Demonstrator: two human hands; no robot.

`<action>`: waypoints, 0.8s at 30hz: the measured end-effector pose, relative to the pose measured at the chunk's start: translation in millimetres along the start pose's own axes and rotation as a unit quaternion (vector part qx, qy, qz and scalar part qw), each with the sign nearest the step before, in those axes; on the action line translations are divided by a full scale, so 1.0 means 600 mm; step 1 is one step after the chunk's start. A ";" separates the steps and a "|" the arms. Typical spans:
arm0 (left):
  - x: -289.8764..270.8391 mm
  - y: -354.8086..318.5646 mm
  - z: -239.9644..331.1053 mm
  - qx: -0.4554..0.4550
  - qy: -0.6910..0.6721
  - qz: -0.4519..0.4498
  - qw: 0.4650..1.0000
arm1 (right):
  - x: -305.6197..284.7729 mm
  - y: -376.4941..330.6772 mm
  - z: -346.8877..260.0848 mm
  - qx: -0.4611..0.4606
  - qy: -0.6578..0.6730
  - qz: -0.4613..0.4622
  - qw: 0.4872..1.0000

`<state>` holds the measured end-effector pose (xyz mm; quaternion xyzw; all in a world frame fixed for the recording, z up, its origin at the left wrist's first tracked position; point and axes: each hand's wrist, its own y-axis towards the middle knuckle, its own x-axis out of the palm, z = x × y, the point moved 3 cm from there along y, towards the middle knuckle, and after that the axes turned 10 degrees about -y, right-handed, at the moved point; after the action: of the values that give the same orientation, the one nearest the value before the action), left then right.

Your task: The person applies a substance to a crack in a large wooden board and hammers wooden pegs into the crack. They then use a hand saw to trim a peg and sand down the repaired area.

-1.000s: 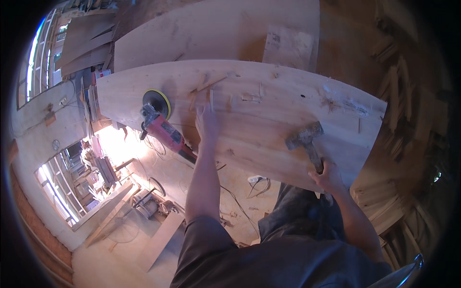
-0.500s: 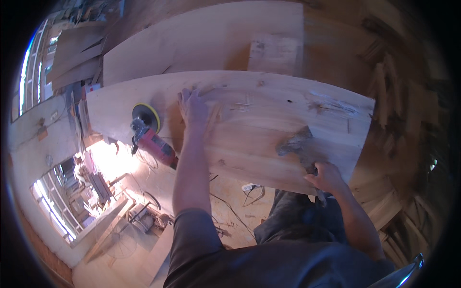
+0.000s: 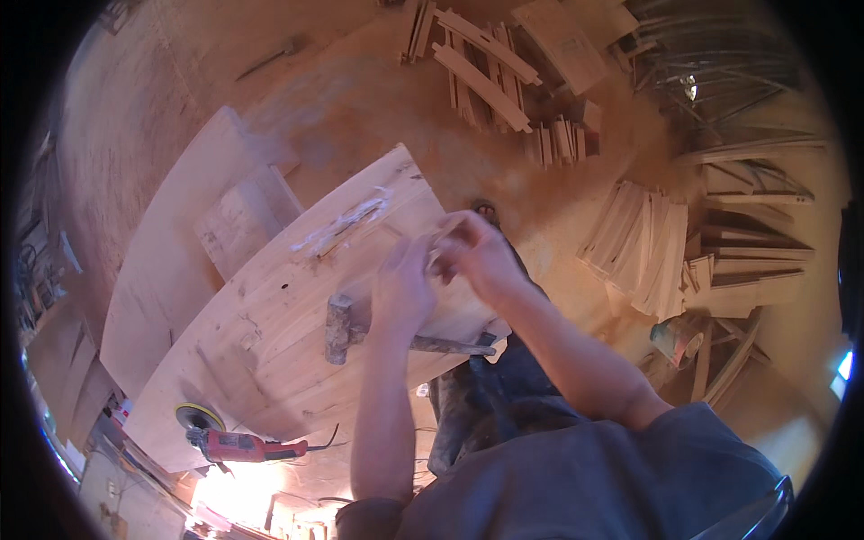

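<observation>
My left hand [image 3: 403,286] and my right hand [image 3: 474,249] meet over the far right end of a large pale wooden panel [image 3: 270,306]. The right fingers pinch a small thin pale sliver between the two hands. The left fingers are curled beside it, and what they hold is hidden. A hammer [image 3: 340,329] lies on the panel just left of my left wrist, with its handle running under my forearm toward the panel edge. A red angle grinder [image 3: 236,445] with a yellow disc rests at the panel's lower left end.
A second wooden slab [image 3: 162,270] with a small board [image 3: 236,225] on it lies beyond the panel. Stacks of short wooden slats [image 3: 643,247] and loose boards [image 3: 486,72] cover the dusty floor to the right and at the top. A cable trails from the grinder.
My right hand has let go of the hammer, which now lies on the panel. Both hands have come together at the panel's end, and my view has swung round.
</observation>
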<state>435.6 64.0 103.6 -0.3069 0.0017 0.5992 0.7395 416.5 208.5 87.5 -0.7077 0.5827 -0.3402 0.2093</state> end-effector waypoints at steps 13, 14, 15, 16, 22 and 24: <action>-0.206 0.158 -0.247 -0.017 0.140 0.408 0.902 | -0.181 0.172 -0.017 -0.066 0.222 0.094 0.968; -0.207 0.154 -0.239 -0.059 0.180 0.403 0.895 | -0.173 0.180 -0.021 -0.072 0.235 0.072 0.967; -0.189 0.166 -0.219 -0.098 0.214 0.389 0.891 | -0.181 0.185 -0.020 -0.079 0.245 0.061 0.964; -0.177 0.175 -0.204 -0.137 0.248 0.375 0.883 | -0.188 0.190 -0.016 -0.081 0.253 0.041 0.963; -0.187 0.178 -0.209 -0.210 0.240 0.319 0.893 | -0.224 0.185 -0.023 -0.093 0.167 -0.063 0.980; -0.183 0.182 -0.197 -0.210 0.229 0.308 0.899 | -0.233 0.177 -0.028 -0.122 0.114 -0.097 0.981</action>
<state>351.1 -76.7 -1.2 -0.5678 0.1393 0.6968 0.4155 319.4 320.9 -7.8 -0.7380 0.5682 -0.3634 0.0197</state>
